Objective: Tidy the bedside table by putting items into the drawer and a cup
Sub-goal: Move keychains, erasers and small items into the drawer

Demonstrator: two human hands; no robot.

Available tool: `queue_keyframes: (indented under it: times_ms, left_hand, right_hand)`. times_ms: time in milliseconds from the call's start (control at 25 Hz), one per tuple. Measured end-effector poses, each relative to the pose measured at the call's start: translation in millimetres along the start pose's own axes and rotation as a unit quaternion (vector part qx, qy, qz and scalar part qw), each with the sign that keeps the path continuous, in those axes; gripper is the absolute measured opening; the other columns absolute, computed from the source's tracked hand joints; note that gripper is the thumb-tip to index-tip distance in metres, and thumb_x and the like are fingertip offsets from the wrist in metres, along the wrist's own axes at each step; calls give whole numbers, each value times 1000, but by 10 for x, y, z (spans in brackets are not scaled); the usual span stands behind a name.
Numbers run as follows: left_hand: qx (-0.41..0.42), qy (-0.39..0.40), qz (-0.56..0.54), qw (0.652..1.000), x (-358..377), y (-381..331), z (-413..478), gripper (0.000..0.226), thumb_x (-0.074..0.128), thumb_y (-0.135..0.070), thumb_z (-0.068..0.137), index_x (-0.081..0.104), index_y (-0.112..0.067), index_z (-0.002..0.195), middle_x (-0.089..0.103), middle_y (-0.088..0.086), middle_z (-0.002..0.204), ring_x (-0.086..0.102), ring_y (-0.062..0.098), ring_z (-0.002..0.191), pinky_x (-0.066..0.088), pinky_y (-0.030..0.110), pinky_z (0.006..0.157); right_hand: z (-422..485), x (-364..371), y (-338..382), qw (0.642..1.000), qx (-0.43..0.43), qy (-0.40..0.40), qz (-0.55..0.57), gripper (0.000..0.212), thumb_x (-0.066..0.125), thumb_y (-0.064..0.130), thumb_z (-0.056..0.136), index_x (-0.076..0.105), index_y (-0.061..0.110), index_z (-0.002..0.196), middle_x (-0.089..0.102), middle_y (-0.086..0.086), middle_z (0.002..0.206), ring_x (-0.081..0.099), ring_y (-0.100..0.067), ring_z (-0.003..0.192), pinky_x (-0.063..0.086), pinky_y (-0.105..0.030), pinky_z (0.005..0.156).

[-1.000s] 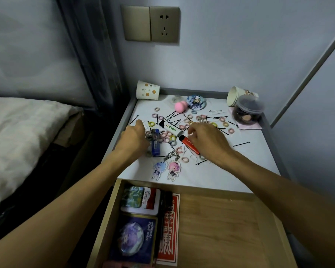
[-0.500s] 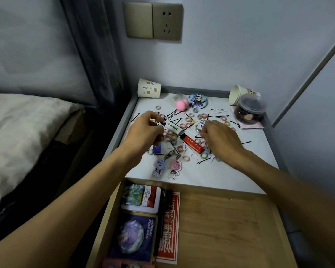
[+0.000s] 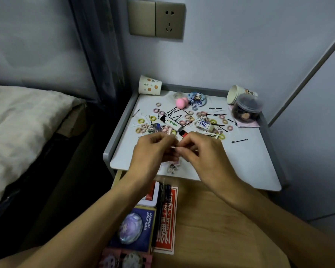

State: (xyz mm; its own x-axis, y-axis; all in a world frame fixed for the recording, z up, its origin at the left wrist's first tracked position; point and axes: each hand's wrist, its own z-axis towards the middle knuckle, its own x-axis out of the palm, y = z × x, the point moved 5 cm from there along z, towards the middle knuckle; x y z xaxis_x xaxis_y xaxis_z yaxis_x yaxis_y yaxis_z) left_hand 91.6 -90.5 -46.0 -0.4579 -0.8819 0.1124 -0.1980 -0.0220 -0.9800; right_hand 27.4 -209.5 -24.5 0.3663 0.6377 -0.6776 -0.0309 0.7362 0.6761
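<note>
On the white bedside table (image 3: 245, 167), my left hand (image 3: 153, 151) and my right hand (image 3: 201, 153) meet above the front middle. Their fingertips pinch a small pale item (image 3: 174, 147) that is too small to identify. Behind them lie several pastel hair ties (image 3: 201, 114), black bobby pins (image 3: 239, 141), a red lighter (image 3: 184, 134), a blue lighter (image 3: 156, 128), a green-and-white tube (image 3: 172, 123) and an eraser (image 3: 203, 124). An acrylic keychain (image 3: 172, 167) peeks out under the hands. The open wooden drawer (image 3: 211, 215) is below, partly hidden by my arms.
A patterned paper cup (image 3: 149, 85) lies at the back left corner and another cup (image 3: 234, 94) lies tipped at the back right beside a clear jar (image 3: 246, 110). A pink puff (image 3: 182, 103) and a round badge (image 3: 197, 98) sit near the back. The drawer holds boxes (image 3: 135, 229), a pen (image 3: 162, 202) and a red card pack (image 3: 167, 219). A bed (image 3: 23, 120) is on the left.
Both hands lifted off the scattered items and came together over the table's front, now pinching a small item between them. The view shifted back and down.
</note>
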Motion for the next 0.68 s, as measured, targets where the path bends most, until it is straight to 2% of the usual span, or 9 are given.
queue_keyframes:
  times_ms: [120,240,320,400,440,560,680]
  left_hand:
    - [8,-46,25,999,-106,7,87,21,56,-15,97,69,-3,86,72,13,73,68,23,64,58,29,65]
    - [30,-73,58,995,-211,-31,158,17,61,-13,95,71,-5,84,73,13,74,68,22,62,60,35,69]
    - [41,-65,57,995,-242,-58,164,12,64,-9,93,71,-4,84,73,14,75,67,22,61,60,38,70]
    - [44,-55,49,996,-256,-80,174,6,65,-6,91,70,-3,89,73,14,77,67,24,61,60,37,69]
    - [43,-52,44,997,-258,-88,185,5,65,-5,91,68,-4,94,73,14,78,67,25,62,60,37,69]
    - [25,-48,38,998,-247,-60,200,24,65,-7,91,60,-5,114,74,15,82,71,26,67,60,35,70]
    - [5,-34,41,999,-211,17,171,29,62,-7,93,57,-2,121,75,12,85,72,24,72,59,30,70]
  right_hand:
    - [229,-66,-119,999,1,4,-37,9,64,24,91,68,17,95,64,9,87,59,-2,77,47,-15,71]
    - [729,-218,-651,981,71,-35,-179,23,65,33,91,64,18,108,63,1,105,60,-15,92,51,-33,80]
    - [928,-175,-981,948,115,27,-297,35,65,37,90,60,16,118,59,-7,117,57,-26,107,50,-42,86]
    - [1002,-88,-1117,922,106,66,-366,36,63,35,91,58,13,120,57,-11,120,54,-32,111,49,-43,87]
    - [1026,-60,-1130,918,92,65,-380,35,62,33,92,58,12,120,57,-12,119,54,-33,111,48,-43,87]
    - [1084,-45,-1158,916,89,58,-388,35,62,32,92,58,12,121,56,-12,118,53,-33,112,49,-43,87]
    - [1097,-50,-1192,917,111,63,-378,34,63,32,91,58,13,119,58,-12,117,55,-33,108,49,-44,86]
